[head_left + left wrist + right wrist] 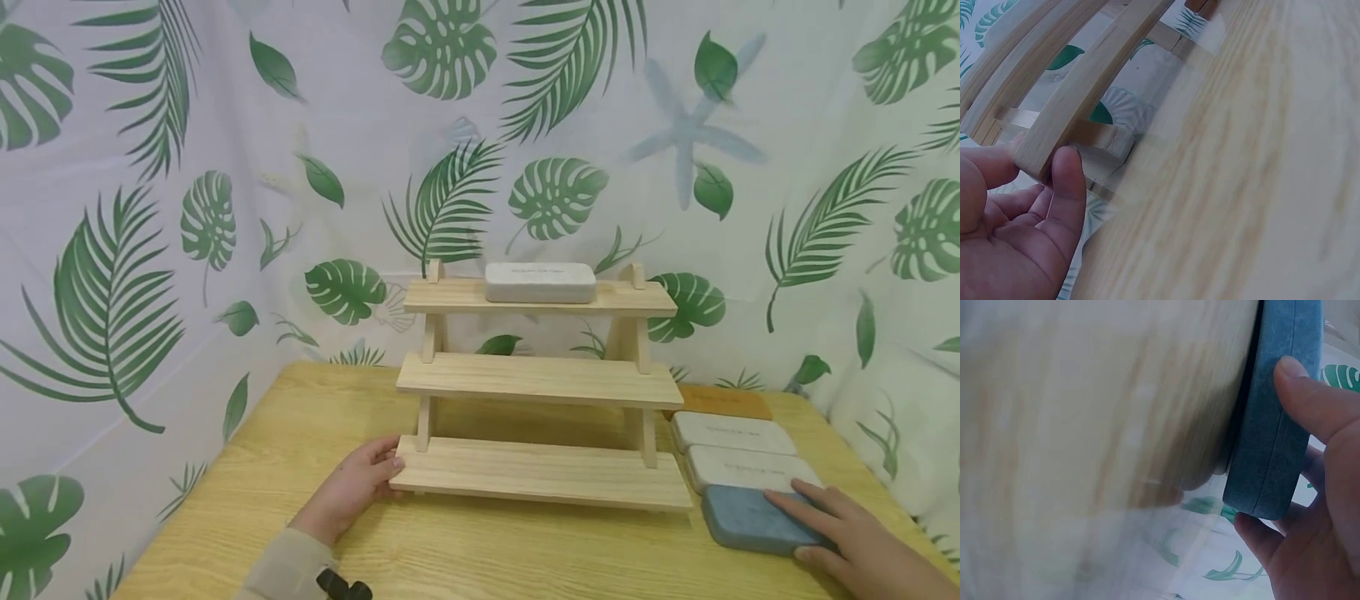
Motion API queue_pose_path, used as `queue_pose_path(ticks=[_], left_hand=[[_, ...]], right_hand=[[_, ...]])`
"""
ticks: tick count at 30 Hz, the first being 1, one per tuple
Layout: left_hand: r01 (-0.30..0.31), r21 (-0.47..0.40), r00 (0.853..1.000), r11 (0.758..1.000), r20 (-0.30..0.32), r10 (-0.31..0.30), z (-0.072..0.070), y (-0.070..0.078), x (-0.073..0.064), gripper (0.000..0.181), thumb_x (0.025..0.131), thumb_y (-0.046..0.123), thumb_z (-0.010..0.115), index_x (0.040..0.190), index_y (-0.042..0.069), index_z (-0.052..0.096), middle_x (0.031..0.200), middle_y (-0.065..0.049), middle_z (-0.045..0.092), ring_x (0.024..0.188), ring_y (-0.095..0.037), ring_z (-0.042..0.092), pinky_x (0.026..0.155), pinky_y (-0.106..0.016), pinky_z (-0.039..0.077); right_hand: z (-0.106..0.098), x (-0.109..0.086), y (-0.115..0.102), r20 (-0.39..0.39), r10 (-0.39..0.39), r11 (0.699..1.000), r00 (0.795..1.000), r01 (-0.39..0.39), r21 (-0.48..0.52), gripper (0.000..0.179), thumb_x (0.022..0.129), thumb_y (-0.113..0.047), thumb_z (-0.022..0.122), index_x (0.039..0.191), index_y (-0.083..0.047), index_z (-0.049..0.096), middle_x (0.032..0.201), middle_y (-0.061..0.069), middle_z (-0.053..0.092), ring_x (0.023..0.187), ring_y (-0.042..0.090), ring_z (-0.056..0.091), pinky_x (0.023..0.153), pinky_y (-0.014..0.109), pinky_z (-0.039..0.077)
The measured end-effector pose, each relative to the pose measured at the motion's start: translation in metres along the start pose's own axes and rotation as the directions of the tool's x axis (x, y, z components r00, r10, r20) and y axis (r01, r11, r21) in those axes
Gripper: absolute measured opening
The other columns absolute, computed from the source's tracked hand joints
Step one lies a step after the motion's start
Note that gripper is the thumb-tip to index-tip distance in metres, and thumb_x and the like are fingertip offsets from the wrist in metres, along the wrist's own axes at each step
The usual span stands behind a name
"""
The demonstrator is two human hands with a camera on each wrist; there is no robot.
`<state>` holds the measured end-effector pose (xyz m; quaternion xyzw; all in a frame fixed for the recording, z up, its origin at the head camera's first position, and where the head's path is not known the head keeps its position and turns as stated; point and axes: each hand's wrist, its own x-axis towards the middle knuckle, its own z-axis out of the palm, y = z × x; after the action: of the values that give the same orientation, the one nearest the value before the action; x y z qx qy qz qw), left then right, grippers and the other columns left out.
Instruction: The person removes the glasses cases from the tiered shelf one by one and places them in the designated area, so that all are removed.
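A three-tier wooden display shelf [540, 377] stands on the table. Its bottom board [540, 473] is pinched at the left end by my left hand [352, 486]; in the left wrist view, thumb and finger lie on either side of the board end [1054, 134]. My right hand [858, 533] grips a blue glasses case [750, 518] at the near end of a row on the right. In the right wrist view the thumb presses the seamed side of the blue case, fingers behind it. A light grey glasses case [540, 287] sits on the top tier.
Behind the blue case lie two whitish cases, a nearer one [750, 469] and a farther one [735, 433]. A brown-orange case [723, 402] is at the back, partly behind the shelf. Leaf-patterned cloth [345, 208] hangs around the wooden table [480, 554].
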<state>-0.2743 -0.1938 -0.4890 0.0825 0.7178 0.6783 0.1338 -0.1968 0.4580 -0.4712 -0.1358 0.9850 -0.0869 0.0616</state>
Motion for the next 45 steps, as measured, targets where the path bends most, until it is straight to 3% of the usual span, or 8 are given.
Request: queue_pose_path(ticks=[8,16,24,27,37,45], left_hand=[[0.002,0.005,1.000,1.000,0.001,-0.002,-0.002,-0.003,-0.001,0.061,0.107,0.019,0.054,0.155,-0.008,0.027,0.130,-0.021,0.054,0.106,-0.025,0.062,0.082,-0.036,0.055],[0.002,0.000,1.000,1.000,0.015,-0.002,-0.002,-0.002,-0.002,0.061,0.108,0.020,0.053,0.155,-0.008,0.026,0.132,-0.022,0.053,0.106,-0.025,0.062,0.083,-0.036,0.055],[0.001,-0.010,1.000,1.000,0.015,0.000,-0.001,-0.001,-0.001,0.060,0.108,0.018,0.052,0.155,-0.008,0.027,0.130,-0.023,0.054,0.104,-0.025,0.063,0.082,-0.037,0.054],[-0.001,-0.004,1.000,1.000,0.021,0.001,-0.001,0.000,-0.001,0.059,0.108,0.019,0.052,0.155,-0.007,0.027,0.129,-0.022,0.054,0.103,-0.024,0.063,0.082,-0.037,0.054],[0.004,-0.003,1.000,1.000,0.021,-0.004,-0.002,0.000,0.002,0.061,0.107,0.021,0.053,0.156,-0.006,0.027,0.131,-0.021,0.054,0.106,-0.025,0.063,0.083,-0.036,0.055],[0.002,-0.021,1.000,1.000,0.027,-0.002,-0.002,-0.001,0.001,0.059,0.108,0.018,0.052,0.155,-0.006,0.027,0.130,-0.020,0.054,0.104,-0.023,0.062,0.081,-0.035,0.054]], right_hand=[[0.000,0.008,0.000,-0.050,-0.037,0.999,0.998,0.037,0.012,0.067,0.094,-0.047,0.068,0.151,-0.015,0.050,0.145,0.032,0.042,0.124,0.056,0.043,0.088,0.067,0.044],[0.000,0.018,-0.007,-0.121,-0.069,0.997,0.990,0.065,-0.036,0.063,0.088,-0.029,0.078,0.144,-0.010,0.055,0.141,0.032,0.045,0.121,0.054,0.046,0.088,0.065,0.046],[-0.004,0.022,-0.017,-0.148,-0.020,0.999,0.989,0.024,0.024,0.082,0.084,-0.056,0.075,0.146,-0.007,0.053,0.142,0.035,0.041,0.123,0.061,0.039,0.088,0.072,0.041],[-0.005,0.023,-0.023,-0.185,-0.028,0.999,0.982,0.032,0.014,0.084,0.084,-0.059,0.075,0.147,-0.009,0.050,0.144,0.033,0.040,0.123,0.061,0.039,0.088,0.074,0.040],[-0.021,0.026,-0.046,-0.346,-0.091,0.994,0.934,0.105,0.023,0.078,0.087,-0.041,0.080,0.152,-0.015,0.046,0.144,0.030,0.042,0.122,0.059,0.041,0.085,0.074,0.039],[-0.032,0.031,-0.074,-0.475,-0.191,0.975,0.859,0.222,0.009,0.078,0.083,-0.029,0.085,0.152,-0.023,0.048,0.145,0.023,0.045,0.124,0.053,0.043,0.088,0.069,0.038]])
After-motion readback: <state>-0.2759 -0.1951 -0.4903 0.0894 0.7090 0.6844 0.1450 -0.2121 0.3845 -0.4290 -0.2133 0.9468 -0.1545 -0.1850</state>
